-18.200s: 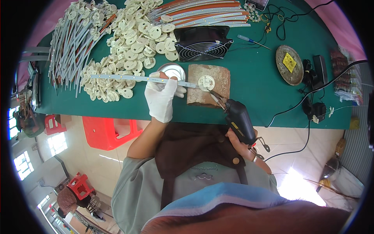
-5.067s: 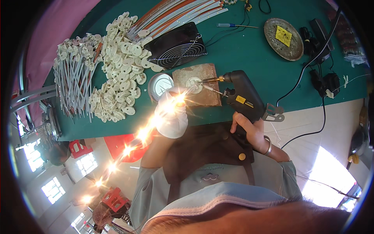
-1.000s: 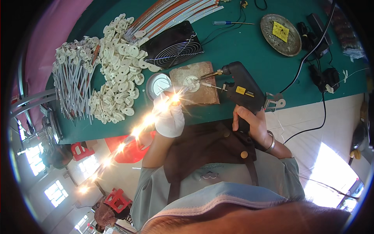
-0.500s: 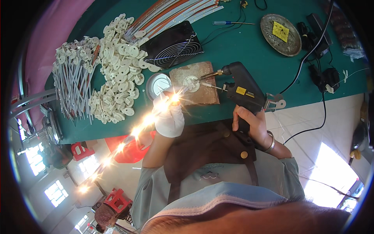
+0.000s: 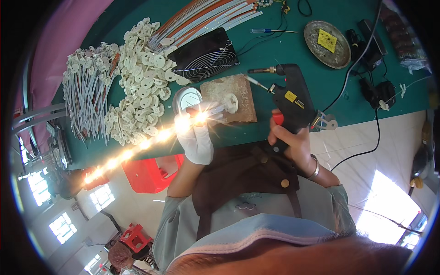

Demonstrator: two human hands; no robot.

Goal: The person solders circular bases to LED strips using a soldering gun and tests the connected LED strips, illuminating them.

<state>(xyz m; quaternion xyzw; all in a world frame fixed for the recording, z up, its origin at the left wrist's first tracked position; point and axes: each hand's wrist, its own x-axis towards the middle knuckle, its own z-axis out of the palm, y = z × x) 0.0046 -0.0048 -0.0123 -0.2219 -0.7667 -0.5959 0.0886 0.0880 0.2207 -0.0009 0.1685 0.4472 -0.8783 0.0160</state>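
My left hand [image 5: 197, 143], in a white glove, pinches a lit LED strip [image 5: 145, 144] near its upper end. The glowing strip slants down to the left past the table edge. At its other end a round white plastic disc [image 5: 232, 103] stands tilted over a brown block [image 5: 245, 88]. My right hand [image 5: 295, 144], with a bracelet at the wrist, grips the handle of a black soldering gun [image 5: 298, 96] with a red trigger. The gun's tip and wire guide point left, apart from the disc. Glare hides my left fingertips.
A round tin [image 5: 187, 97] stands left of the block. White discs [image 5: 142, 87] and LED strips [image 5: 89, 101] lie piled at left, more strips [image 5: 201, 23] behind. A black fan [image 5: 206, 54], a screwdriver [image 5: 261, 30] and a dish with a yellow sponge [image 5: 327, 40] sit farther back.
The soldering gun has moved up and right, its tip off the disc. The LED strip has swung to a flatter slant, and the disc has shifted right and tilted up.
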